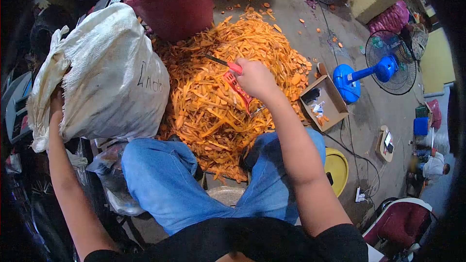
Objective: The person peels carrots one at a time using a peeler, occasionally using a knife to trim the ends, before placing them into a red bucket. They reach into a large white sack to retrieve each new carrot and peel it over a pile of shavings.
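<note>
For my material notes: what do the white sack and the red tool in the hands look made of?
White sack: likely woven plastic, matte, with stiff crumpled folds. Red tool: glossy plastic body; the thin dark tip may be metal.

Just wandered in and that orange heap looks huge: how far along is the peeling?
Done: a big heap of orange peelings covers the floor. In hand: the right hand holds a red peeler over it; the left hand grips a bulging white sack. Left: unclear, since the sack's contents are hidden.
</note>
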The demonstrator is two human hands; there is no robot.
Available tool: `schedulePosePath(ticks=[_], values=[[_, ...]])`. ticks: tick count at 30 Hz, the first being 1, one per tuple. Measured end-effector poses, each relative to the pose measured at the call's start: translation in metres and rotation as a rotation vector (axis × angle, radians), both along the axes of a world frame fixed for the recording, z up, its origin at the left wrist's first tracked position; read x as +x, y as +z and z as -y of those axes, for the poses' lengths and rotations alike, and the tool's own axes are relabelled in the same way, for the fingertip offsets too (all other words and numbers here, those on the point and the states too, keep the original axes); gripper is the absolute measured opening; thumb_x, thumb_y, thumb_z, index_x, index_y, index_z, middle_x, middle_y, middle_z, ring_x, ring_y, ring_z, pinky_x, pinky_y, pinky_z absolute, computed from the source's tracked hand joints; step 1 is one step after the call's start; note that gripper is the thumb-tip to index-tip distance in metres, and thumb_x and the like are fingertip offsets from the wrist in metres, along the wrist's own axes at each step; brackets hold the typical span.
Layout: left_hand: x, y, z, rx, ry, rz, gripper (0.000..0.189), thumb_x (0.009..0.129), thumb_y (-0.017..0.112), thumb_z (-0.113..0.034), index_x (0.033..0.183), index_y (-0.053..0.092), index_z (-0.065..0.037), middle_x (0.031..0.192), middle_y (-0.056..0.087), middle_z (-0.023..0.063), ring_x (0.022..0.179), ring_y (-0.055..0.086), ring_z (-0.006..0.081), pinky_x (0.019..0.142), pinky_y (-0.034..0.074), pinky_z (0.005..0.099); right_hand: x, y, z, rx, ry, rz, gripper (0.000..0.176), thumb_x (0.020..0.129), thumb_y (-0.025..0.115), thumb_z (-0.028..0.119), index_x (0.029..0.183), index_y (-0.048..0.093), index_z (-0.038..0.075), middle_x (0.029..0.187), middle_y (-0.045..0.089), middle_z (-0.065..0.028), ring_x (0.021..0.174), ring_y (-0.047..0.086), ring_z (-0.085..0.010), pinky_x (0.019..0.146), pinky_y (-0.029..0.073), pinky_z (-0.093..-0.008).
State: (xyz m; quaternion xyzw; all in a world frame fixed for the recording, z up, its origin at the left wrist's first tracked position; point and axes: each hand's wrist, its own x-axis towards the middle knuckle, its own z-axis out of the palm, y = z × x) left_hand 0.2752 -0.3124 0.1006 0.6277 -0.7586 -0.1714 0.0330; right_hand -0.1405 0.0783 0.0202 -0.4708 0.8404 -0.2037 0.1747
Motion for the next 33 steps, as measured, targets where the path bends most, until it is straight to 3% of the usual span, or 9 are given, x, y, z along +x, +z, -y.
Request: schedulePosePath(ticks=[3,9,13,14,18,23,26,30,33], values=[[-0.003,0.007,-0.005,0.001,0.001,-0.077,0.046,0.084,0.031,-0.037,0.113,0.039,-0.002,0.113,0.04,0.0176,0.106,0.038,0.0229,0.087,0.029,0.0293,0.002,0.0,0.003,-0.008,-0.011,-0.017,0.015,0.066,0.049,0.013,0.079,0.051,0.004,0.072,0.056,-0.0177,0.07,0.054,-0.0322,0.063,0.042,-0.0401],[-0.052,0.036,-0.089,0.115,-0.247,-1.316,0.045,0.085,0.026,-0.037,0.112,0.036,-0.002,0.1,0.048,0.013,0.08,0.053,0.0192,0.067,0.046,0.0265,0.002,0.001,0.006,-0.044,-0.157,0.07,0.016,0.066,0.048,0.012,0.08,0.051,0.004,0.072,0.055,-0.0181,0.072,0.054,-0.0324,0.064,0.042,-0.0409],[-0.132,0.043,-0.189,0.793,-0.294,-1.734,0.044,0.084,0.03,-0.036,0.109,0.036,-0.001,0.083,0.05,0.0112,0.071,0.054,0.0215,0.058,0.049,0.0336,0.003,-0.011,0.012,-0.463,-0.281,0.353,0.018,0.076,0.046,0.02,0.083,0.051,0.004,0.067,0.054,-0.015,0.062,0.053,-0.0276,0.059,0.041,-0.0345],[-0.149,0.035,-0.203,0.946,-0.309,-1.692,0.043,0.083,0.032,-0.037,0.107,0.037,-0.001,0.083,0.05,0.0115,0.071,0.054,0.0216,0.057,0.049,0.0336,0.003,-0.007,0.012,-0.46,-0.342,0.407,0.024,0.08,0.046,0.026,0.078,0.052,0.003,0.062,0.052,-0.0086,0.054,0.048,-0.0177,0.053,0.039,-0.0287],[-0.221,-0.005,-0.262,1.443,-0.089,-1.617,0.045,0.082,0.032,-0.04,0.102,0.04,0.001,0.085,0.051,0.0125,0.069,0.055,0.0225,0.055,0.049,0.0363,-0.001,-0.003,0.012,-0.783,-0.497,0.755,0.027,0.08,0.05,0.027,0.073,0.052,0.001,0.061,0.047,0.0014,0.055,0.039,-0.0046,0.048,0.034,-0.0225],[-0.265,-0.08,-0.294,1.559,0.028,-1.544,0.045,0.082,0.028,-0.041,0.097,0.042,-0.002,0.08,0.05,0.0098,0.067,0.053,0.0219,0.056,0.049,0.0382,-0.004,0.005,0.01,-0.873,-0.657,0.784,0.026,0.081,0.048,0.024,0.073,0.052,-0.001,0.063,0.049,0.0002,0.052,0.04,-0.0068,0.048,0.034,-0.023],[-0.272,-0.097,-0.307,1.59,0.133,-1.445,0.046,0.083,0.024,-0.043,0.094,0.043,-0.002,0.077,0.052,0.0107,0.066,0.054,0.0222,0.057,0.048,0.0374,-0.002,0.005,0.009,-0.96,-0.695,1.103,0.026,0.082,0.045,0.023,0.068,0.05,0.001,0.064,0.051,-0.0005,0.054,0.043,-0.0069,0.049,0.034,-0.0224],[-0.279,-0.109,-0.314,1.667,0.034,-1.437,0.045,0.085,0.021,-0.04,0.099,0.043,-0.004,0.082,0.053,0.011,0.072,0.054,0.0219,0.066,0.047,0.0354,0.022,-0.001,0.017,-0.911,-0.697,0.921,0.024,0.083,0.044,0.024,0.079,0.052,0.001,0.068,0.051,-0.0011,0.058,0.045,-0.0081,0.053,0.038,-0.0233],[-0.287,-0.097,-0.325,1.451,0.2,-1.368,0.043,0.086,0.019,-0.036,0.105,0.041,-0.005,0.092,0.052,0.011,0.081,0.053,0.0213,0.073,0.044,0.0344,0.042,-0.005,0.02,-0.879,-0.523,0.581,0.03,0.083,0.043,0.026,0.065,0.046,0.002,0.055,0.044,0.0002,0.05,0.036,-0.0091,0.047,0.033,-0.0263]])
